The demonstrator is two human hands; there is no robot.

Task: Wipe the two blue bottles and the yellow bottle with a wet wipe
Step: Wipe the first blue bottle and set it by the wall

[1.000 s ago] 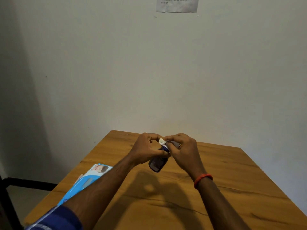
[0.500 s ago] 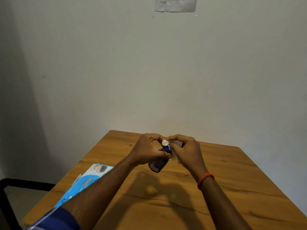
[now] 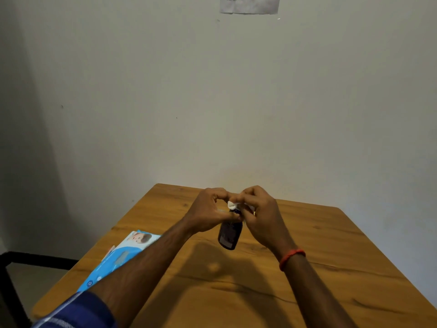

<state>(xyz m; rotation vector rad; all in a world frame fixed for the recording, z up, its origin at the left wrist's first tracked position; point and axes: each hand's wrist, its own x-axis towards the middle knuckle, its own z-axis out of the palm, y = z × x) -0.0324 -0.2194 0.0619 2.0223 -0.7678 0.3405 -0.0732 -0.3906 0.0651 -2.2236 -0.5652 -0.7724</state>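
At the far left edge of the frame, low down, a black frame (image 3: 7, 268) stands on the floor beside the wooden table (image 3: 319, 268). A blue pack of wet wipes (image 3: 118, 259) lies flat near the table's left edge, in the lower left of the frame, partly covered by the left forearm. At the bottom left corner a blue sleeve (image 3: 78, 311) shows on that arm.

Toward the middle of the frame, above the table, the left hand (image 3: 208, 211) is closed around the upper part of a dark blue bottle (image 3: 229, 235), thumb and fingers clamped on its neck. The bottle hangs tilted, its base pointing down toward the camera, clear of the tabletop, with its shadow on the wood below.

Just right of it, the right hand (image 3: 260, 218) pinches a white wet wipe (image 3: 233, 205) against the top of the bottle; the wipe is bunched between the fingertips and covers the cap, so the cap itself cannot be made out. The two hands touch at the fingertips. An orange band (image 3: 292, 258) circles the right wrist.

At the top of the frame, right of centre, a sheet of paper (image 3: 249, 4) is stuck to the pale wall (image 3: 236, 102); its print is too small to read.
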